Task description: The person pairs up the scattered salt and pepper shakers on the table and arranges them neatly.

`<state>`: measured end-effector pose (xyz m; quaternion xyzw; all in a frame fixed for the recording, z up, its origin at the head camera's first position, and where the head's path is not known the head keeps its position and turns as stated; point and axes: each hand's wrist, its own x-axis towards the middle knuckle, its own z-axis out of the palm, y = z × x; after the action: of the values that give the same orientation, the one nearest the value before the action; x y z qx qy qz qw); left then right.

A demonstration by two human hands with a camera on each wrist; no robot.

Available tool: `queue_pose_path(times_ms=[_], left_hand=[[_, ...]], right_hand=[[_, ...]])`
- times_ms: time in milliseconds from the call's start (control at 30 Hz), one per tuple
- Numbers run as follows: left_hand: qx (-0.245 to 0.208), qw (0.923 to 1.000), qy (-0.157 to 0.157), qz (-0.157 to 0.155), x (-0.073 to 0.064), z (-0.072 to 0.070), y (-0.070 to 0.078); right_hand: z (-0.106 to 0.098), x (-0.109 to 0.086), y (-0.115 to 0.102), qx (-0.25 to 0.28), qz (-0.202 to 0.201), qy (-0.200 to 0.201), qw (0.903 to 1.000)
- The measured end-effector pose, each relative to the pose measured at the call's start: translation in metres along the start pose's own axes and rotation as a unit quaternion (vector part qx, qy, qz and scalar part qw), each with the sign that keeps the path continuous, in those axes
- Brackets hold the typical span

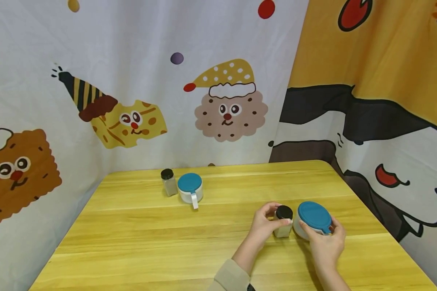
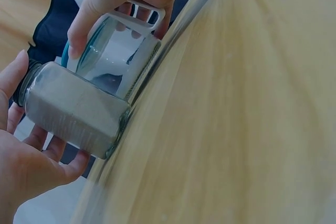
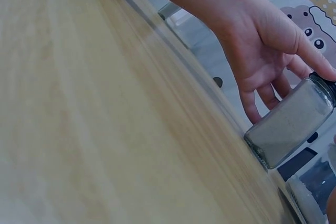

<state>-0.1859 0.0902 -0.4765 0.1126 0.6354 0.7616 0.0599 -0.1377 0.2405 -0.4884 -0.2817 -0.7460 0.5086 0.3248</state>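
Toward the right of the table, my left hand [image 1: 261,228] holds a square glass spice jar [image 1: 283,231] with a black lid and pale powder inside. Its thumb lies across the jar near the lid and the fingers are behind. Right beside it stands a clear seasoning pot [image 1: 314,216] with a blue lid and a white handle. My right hand [image 1: 327,245] grips this pot from the handle side, thumb at the front and fingers at its right. In the left wrist view the jar [image 2: 76,109] stands upright at the tabletop, close against the pot [image 2: 110,59].
Farther back on the left stand another black-lidded spice jar [image 1: 170,186] and a second blue-lidded seasoning pot [image 1: 190,190], its handle facing the front. The wooden table [image 1: 160,246] ends at a back edge near a printed cartoon curtain [image 1: 138,48].
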Motion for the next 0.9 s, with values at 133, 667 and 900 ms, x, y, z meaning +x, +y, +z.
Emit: queue_pose_path(times_ms=[133, 667, 900], left_hand=[[-0.003, 1.0000, 0.001, 0.000, -0.0002, 0.0004, -0.0002], [0.004, 1.0000, 0.001, 0.001, 0.0015, 0.0022, -0.0032], [0.002, 1.0000, -0.001, 0.000, 0.0007, 0.0022, -0.0031]], right_hand=[[-0.0003, 0.0005, -0.0002, -0.003, 0.007, -0.004, 1.0000], [-0.0003, -0.0003, -0.0006, 0.004, 0.015, -0.008, 0.9998], [-0.0002, -0.0009, -0.0017, 0.004, 0.017, -0.009, 0.9998]])
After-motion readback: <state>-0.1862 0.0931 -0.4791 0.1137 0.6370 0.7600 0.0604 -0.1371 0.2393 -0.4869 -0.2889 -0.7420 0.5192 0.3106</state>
